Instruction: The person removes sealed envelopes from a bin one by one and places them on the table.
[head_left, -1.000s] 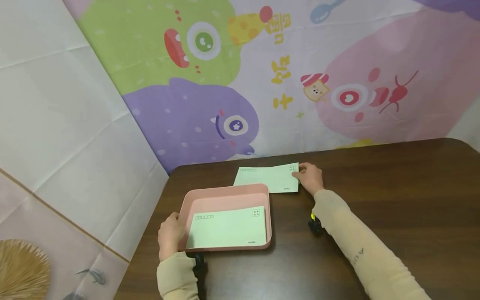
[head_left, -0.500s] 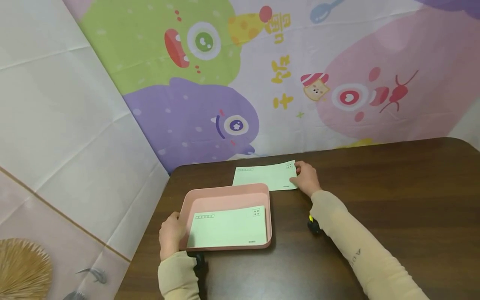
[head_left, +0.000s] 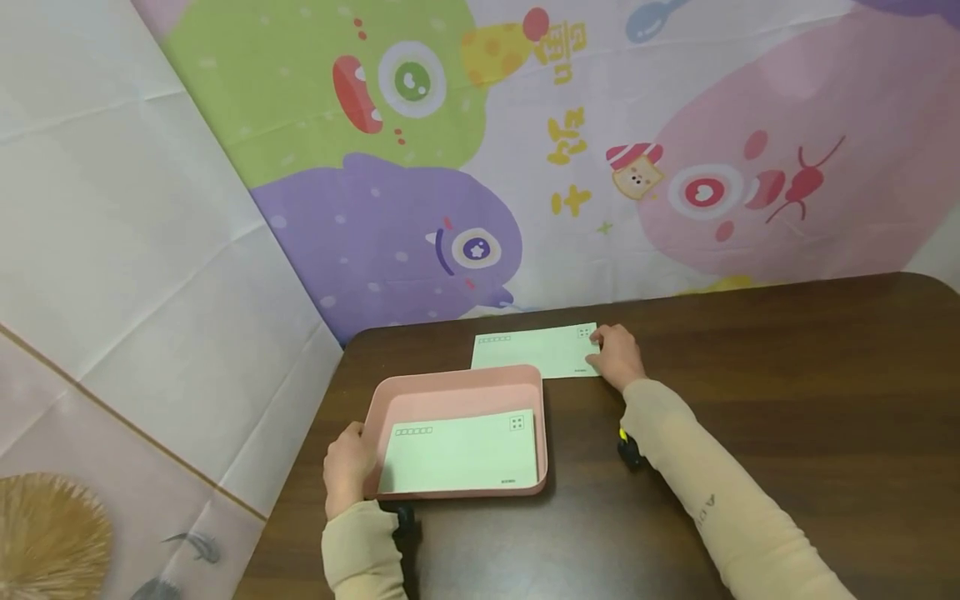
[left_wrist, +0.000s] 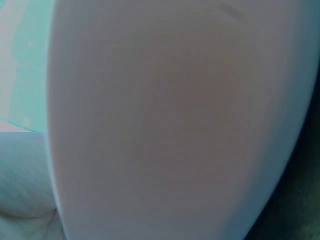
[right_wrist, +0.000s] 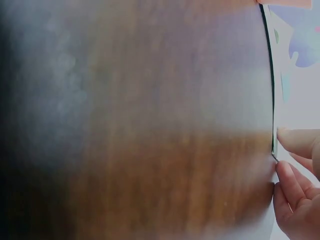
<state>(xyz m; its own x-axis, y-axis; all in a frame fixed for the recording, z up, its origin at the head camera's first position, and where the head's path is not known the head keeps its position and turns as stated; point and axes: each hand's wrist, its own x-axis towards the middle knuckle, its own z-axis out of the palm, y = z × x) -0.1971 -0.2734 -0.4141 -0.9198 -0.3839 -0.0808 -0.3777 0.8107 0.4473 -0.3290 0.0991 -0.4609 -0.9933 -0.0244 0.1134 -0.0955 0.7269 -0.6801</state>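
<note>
My left hand (head_left: 348,467) curls round the left wall of the pink tray (head_left: 455,383), a pale green envelope (head_left: 461,454) inside it, while my right hand (head_left: 620,358), nearly closed, pinches another envelope (head_left: 528,352) behind it.

Tray (head_left: 461,382) before rear envelope (head_left: 532,352), free tabletop (head_left: 817,400) far right

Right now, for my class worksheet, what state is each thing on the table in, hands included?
Pink tray: open side up, holding the near envelope.
Near envelope: printed side up.
Far envelope: printed side up, partly hidden behind the tray.
Left hand: holding the tray's left side.
Right hand: pinching the far envelope's right edge.
</note>
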